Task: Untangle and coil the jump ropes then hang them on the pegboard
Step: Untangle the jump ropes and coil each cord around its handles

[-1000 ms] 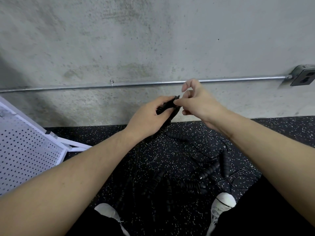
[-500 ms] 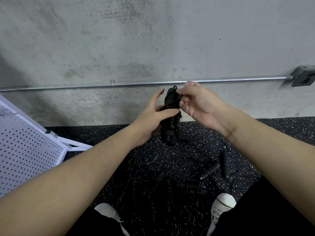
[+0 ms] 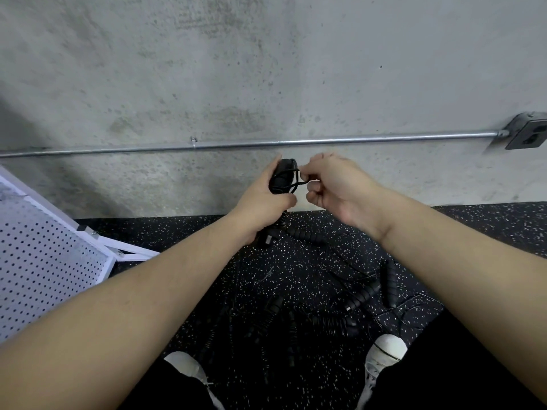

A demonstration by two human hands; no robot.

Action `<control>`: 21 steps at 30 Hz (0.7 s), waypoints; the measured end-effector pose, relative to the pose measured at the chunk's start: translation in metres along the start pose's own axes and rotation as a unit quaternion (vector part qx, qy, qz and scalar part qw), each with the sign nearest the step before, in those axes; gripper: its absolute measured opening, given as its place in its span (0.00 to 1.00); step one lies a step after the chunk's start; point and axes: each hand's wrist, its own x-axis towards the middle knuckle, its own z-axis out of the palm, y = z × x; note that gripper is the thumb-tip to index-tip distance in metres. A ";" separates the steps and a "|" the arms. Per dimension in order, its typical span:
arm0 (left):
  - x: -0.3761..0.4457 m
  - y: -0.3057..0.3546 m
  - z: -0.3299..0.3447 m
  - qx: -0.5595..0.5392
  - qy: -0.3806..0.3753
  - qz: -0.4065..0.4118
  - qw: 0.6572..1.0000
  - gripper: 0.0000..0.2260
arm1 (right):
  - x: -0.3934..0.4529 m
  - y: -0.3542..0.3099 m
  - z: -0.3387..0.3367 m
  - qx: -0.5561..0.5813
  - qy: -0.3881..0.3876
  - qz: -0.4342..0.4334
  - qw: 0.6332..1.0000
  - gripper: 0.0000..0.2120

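I judge task is early: one rope bundle (image 3: pixel 283 176) is being wrapped up in front of wall, nothing hangs on pegboard (image 3: pixel 44 261) yet, approx. several ropes (image 3: pixel 340 306) lie tangled on floor. My left hand (image 3: pixel 263 205) grips the bundle w/ curled fingers. Right hand (image 3: pixel 334 184) pinches its thin cord, fingers closed.

A black rubber floor (image 3: pixel 488 226) flecked with white runs up to the foot of a concrete wall. Loose jump ropes (image 3: pixel 367 294) lie tangled on it, their ribbed black handles and thin cords spread between and ahead of two white shoes (image 3: pixel 387 350) that stand on the floor. At the left, a white pegboard (image 3: pixel 44 261) rests on the floor, tilted.
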 end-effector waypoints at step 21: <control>-0.006 0.001 -0.004 -0.239 -0.036 -0.012 0.970 0.27 | 0.008 -0.015 -0.019 0.075 -0.114 -0.012 0.991 0.18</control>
